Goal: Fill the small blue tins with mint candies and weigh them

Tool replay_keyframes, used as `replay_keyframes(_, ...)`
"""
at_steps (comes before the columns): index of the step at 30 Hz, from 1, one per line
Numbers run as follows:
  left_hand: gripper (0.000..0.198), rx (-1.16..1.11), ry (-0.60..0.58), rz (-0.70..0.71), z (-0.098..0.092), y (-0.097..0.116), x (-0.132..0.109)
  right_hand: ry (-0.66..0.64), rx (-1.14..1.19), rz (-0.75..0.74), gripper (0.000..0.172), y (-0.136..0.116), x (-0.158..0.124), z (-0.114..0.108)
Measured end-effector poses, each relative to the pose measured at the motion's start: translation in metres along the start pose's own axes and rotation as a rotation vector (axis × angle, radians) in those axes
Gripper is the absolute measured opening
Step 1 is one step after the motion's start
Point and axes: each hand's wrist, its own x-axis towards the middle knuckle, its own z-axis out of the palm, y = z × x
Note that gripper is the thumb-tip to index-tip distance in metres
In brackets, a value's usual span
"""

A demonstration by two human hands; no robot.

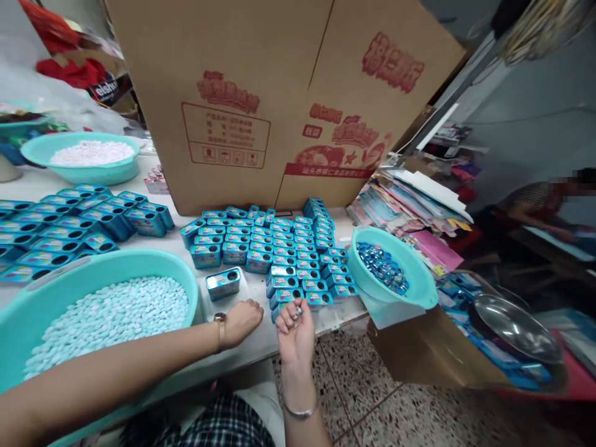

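Bare forearm (116,369) leads to a curled left hand (243,321) (inside hidden), the right hand (297,332) pinching small, pale tablets (298,311).

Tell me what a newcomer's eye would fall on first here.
Most likely the huge cardboard box with red print, towering at the back of the table. Next come the rows of small blue tins just in front of it, and the large turquoise basin of pale blue pieces at the near left.
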Motion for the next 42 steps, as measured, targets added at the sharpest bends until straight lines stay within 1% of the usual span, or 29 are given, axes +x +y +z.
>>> replay_keyframes(2, 0.012, 0.013, 0.055, -0.060, -0.021, 0.003, -0.006, 0.016, 0.004, -0.027, 0.017, 0.001, 0.000, 0.004)
replay_keyframes(4, 0.014, 0.010, 0.136, -0.088, -0.048, 0.010, -0.012, 0.070, 0.035, -0.029, 0.014, 0.006, 0.001, 0.011)
replay_keyframes(7, 0.019, -0.037, 0.264, -0.017, -0.090, 0.020, -0.018, 0.131, 0.087, 0.065, 0.011, 0.018, 0.008, 0.029)
replay_keyframes(9, 0.020, -0.086, 0.336, 0.041, -0.108, 0.016, -0.022, 0.136, 0.103, 0.159, 0.012, 0.023, 0.014, 0.041)
replay_keyframes(10, 0.026, -0.108, 0.376, 0.046, -0.113, 0.009, -0.024, 0.126, 0.113, 0.196, 0.014, 0.024, 0.016, 0.045)
replay_keyframes(12, 0.049, -0.132, 0.466, -0.013, -0.115, -0.015, -0.033, 0.089, 0.149, 0.248, 0.016, 0.022, 0.020, 0.049)
replay_keyframes(14, 0.066, -0.126, 0.520, -0.129, -0.106, -0.046, -0.045, 0.066, 0.163, 0.233, 0.018, 0.017, 0.022, 0.048)
replay_keyframes(15, 0.071, -0.118, 0.512, -0.195, -0.099, -0.061, -0.051, 0.078, 0.154, 0.207, 0.018, 0.015, 0.023, 0.046)
replay_keyframes(17, 0.076, -0.109, 0.433, -0.300, -0.080, -0.084, -0.060, 0.140, 0.121, 0.148, 0.018, 0.014, 0.025, 0.043)
replay_keyframes(19, 0.076, -0.115, 0.337, -0.347, -0.061, -0.096, -0.063, 0.198, 0.081, 0.119, 0.016, 0.017, 0.029, 0.042)
replay_keyframes(21, 0.069, -0.143, 0.277, -0.355, -0.046, -0.099, -0.060, 0.226, 0.050, 0.119, 0.015, 0.025, 0.034, 0.046)
replay_keyframes(23, 0.054, -0.184, 0.254, -0.360, -0.036, -0.098, -0.052, 0.234, 0.035, 0.117, 0.015, 0.033, 0.041, 0.051)
replay_keyframes(25, 0.037, -0.222, 0.256, -0.370, -0.033, -0.097, -0.046, 0.237, 0.033, 0.097, 0.014, 0.040, 0.048, 0.055)
replay_keyframes(27, 0.029, -0.247, 0.274, -0.378, -0.036, -0.096, -0.042, 0.242, 0.037, 0.076, 0.012, 0.046, 0.055, 0.057)
replay_keyframes(29, 0.029, -0.288, 0.320, -0.365, -0.046, -0.096, -0.042, 0.242, 0.040, 0.069, 0.010, 0.051, 0.062, 0.056)
replay_keyframes(31, 0.030, -0.321, 0.359, -0.330, -0.061, -0.093, -0.043, 0.240, 0.038, 0.074, 0.008, 0.056, 0.068, 0.055)
replay_keyframes(33, 0.028, -0.313, 0.362, -0.282, -0.080, -0.087, -0.043, 0.250, 0.033, 0.070, 0.006, 0.061, 0.073, 0.055)
replay_keyframes(35, 0.025, -0.251, 0.345, -0.230, -0.098, -0.080, -0.041, 0.261, 0.040, 0.058, 0.006, 0.066, 0.077, 0.056)
replay_keyframes(37, 0.023, -0.155, 0.334, -0.190, -0.110, -0.074, -0.036, 0.238, 0.053, 0.054, 0.007, 0.070, 0.080, 0.059)
replay_keyframes(39, 0.023, -0.053, 0.303, -0.168, -0.113, -0.070, -0.031, 0.199, 0.056, 0.060, 0.008, 0.072, 0.081, 0.062)
replay_keyframes(42, 0.023, 0.021, 0.240, -0.159, -0.108, -0.070, -0.025, 0.187, 0.064, 0.079, 0.008, 0.073, 0.080, 0.066)
